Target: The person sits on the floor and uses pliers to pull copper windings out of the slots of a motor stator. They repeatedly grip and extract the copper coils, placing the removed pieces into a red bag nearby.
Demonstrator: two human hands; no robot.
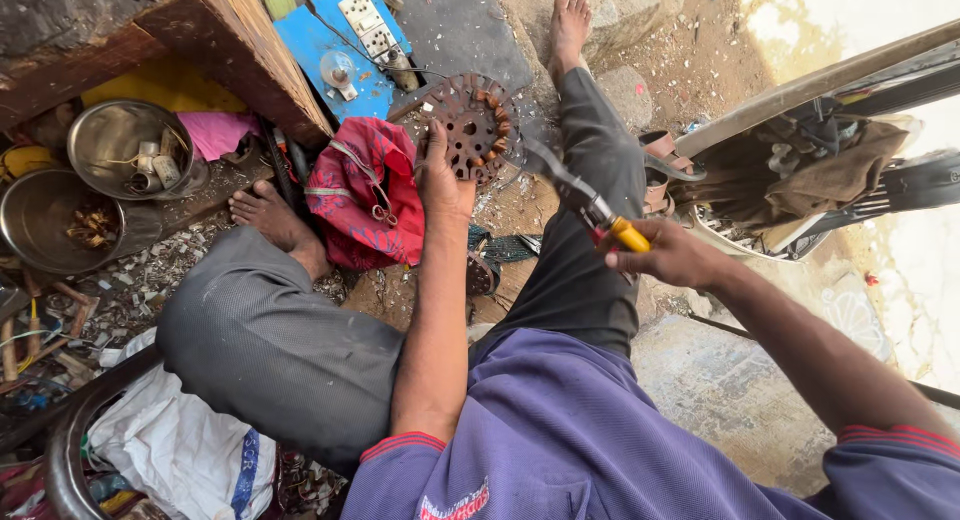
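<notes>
My left hand (442, 176) grips the near edge of a rusty round motor stator (470, 125) with copper windings, holding it upright on the ground between my legs. My right hand (672, 255) is closed on the red and yellow handles of a pair of pliers (585, 202). The dark jaws of the pliers point toward the right side of the stator. I sit on the ground with my left leg folded and my right leg stretched forward, both feet bare.
A red cloth bag (365, 190) lies just left of the stator. Two steel bowls (130, 145) with small parts sit at the left under a wooden bench (240, 50). A blue switch board (345, 40) lies ahead. A scooter body (820, 160) stands to the right.
</notes>
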